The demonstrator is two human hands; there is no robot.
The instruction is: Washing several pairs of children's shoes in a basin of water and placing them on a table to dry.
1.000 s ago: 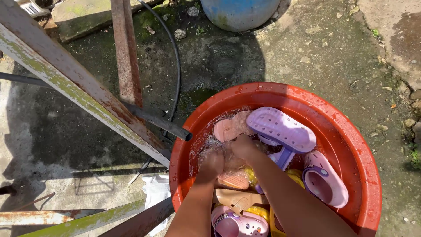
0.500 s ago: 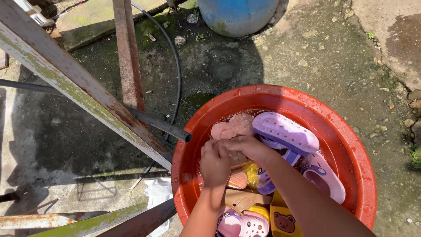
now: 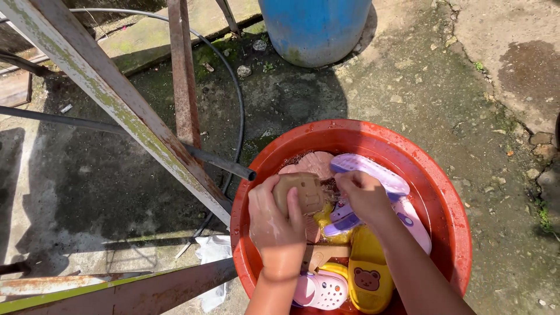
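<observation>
My left hand (image 3: 273, 224) grips a wet tan slipper (image 3: 300, 193) and holds it above the water in a red plastic basin (image 3: 434, 169). My right hand (image 3: 363, 195) is closed beside the slipper's right edge; what it holds is hidden. Under my hands lie a lilac clog (image 3: 367, 172), a pink slipper (image 3: 312, 162), a yellow slipper with a bear face (image 3: 367, 274) and a pink clog (image 3: 324, 290). Several other pieces of footwear sit half sunk in the basin.
A rusty metal frame (image 3: 116, 99) slants across the left, with a black pipe (image 3: 221, 163) ending near the basin rim. A black hose (image 3: 236, 87) curves over wet concrete. A blue barrel (image 3: 315, 26) stands at the top. A white cloth (image 3: 213, 251) lies left of the basin.
Both hands rose out of the water. My left hand lifted the tan slipper into view. The footwear in the basin shifted, and the view tilted toward the barrel.
</observation>
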